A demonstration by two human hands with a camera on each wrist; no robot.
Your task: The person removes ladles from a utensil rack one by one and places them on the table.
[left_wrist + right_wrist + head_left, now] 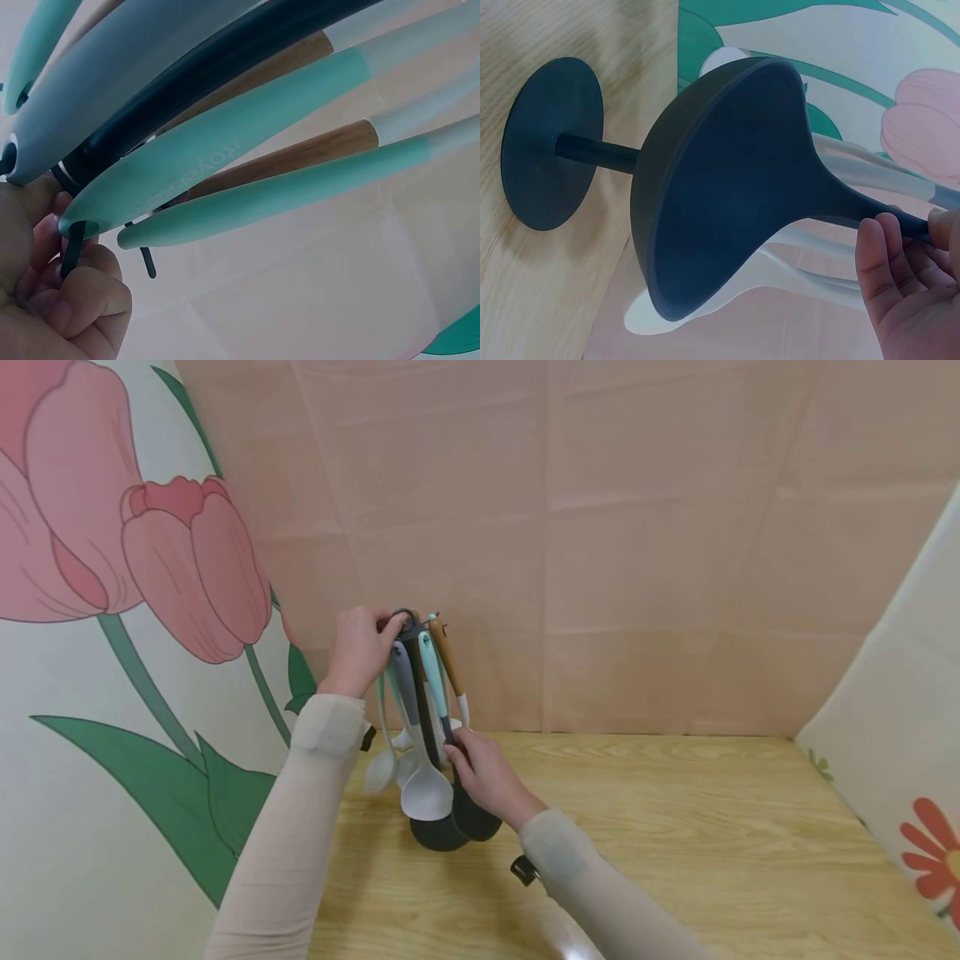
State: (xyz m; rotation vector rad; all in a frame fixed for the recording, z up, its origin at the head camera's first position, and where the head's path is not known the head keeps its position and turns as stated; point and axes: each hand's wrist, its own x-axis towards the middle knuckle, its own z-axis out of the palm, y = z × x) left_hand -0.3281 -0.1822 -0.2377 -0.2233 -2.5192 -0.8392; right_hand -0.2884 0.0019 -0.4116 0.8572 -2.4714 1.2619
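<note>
A rotating-style utensil stand with a round black base (551,150) holds several hanging kitchen utensils. At its top, my left hand (360,647) grips the stand beside the hooks, its fingers (94,292) curled close to the turquoise handle ends. My right hand (491,777) pinches the neck of a black ladle (727,180) whose turquoise handle (432,664) hangs at the stand's top. The ladle's bowl is beside the stand's post, above the base. A white ladle (427,795) with a grey-blue handle (97,82) hangs just left of it.
The stand is on a wood-grain table (660,835), near a pinkish cloth backdrop (637,568). On the left rises a panel with printed tulips (195,568); a white flowered panel (900,718) borders the right. Wooden-handled utensils (444,647) hang at the stand's far side.
</note>
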